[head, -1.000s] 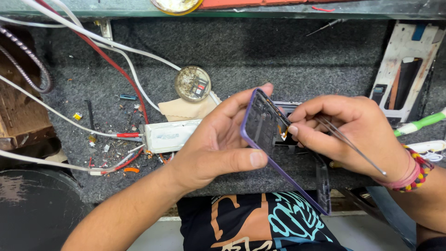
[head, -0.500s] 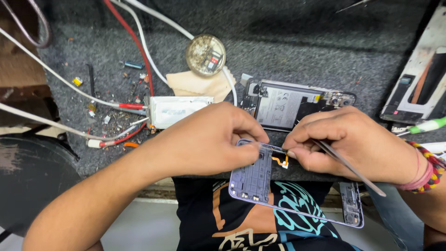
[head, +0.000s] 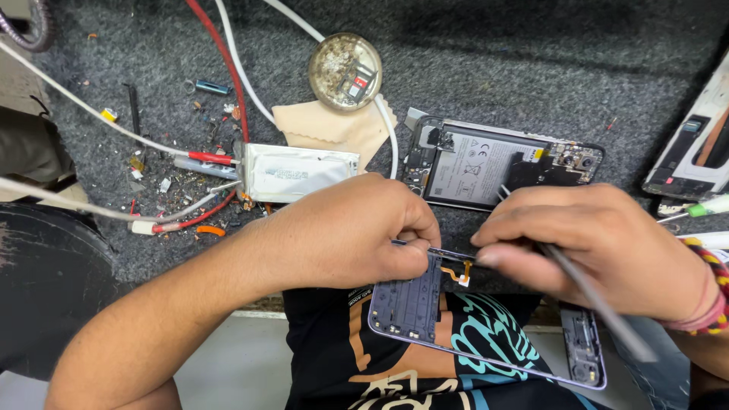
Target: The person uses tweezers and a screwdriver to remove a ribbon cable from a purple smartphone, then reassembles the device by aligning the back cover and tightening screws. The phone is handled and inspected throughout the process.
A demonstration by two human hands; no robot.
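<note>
Since half a second ago we have barely moved: both hands stay pinched at the top edge of the frame (head: 486, 345), and the view has only drifted a little, so the open phone (head: 497, 163) now sits higher and fuller in sight. A second ago we held the frame tilted up on edge; now it lies flat, hanging off the bench edge over our lap.

Our left hand (head: 357, 228) is closed on the frame's upper left corner, thumb pressed on top. Our right hand (head: 600, 243) is closed around tweezers (head: 592, 296), fingertips down by the orange flex (head: 458, 272) at the frame's top; whether the tips grip the flex we cannot tell.

The surface is a grey mat (head: 531, 68), gritty with small scraps. On it lie a silver battery (head: 300, 171) just left of the phone, a round dish (head: 345, 62) on a tan cloth (head: 326, 125), red and white wires (head: 228, 76), and another phone part (head: 695, 148) at the right edge
</note>
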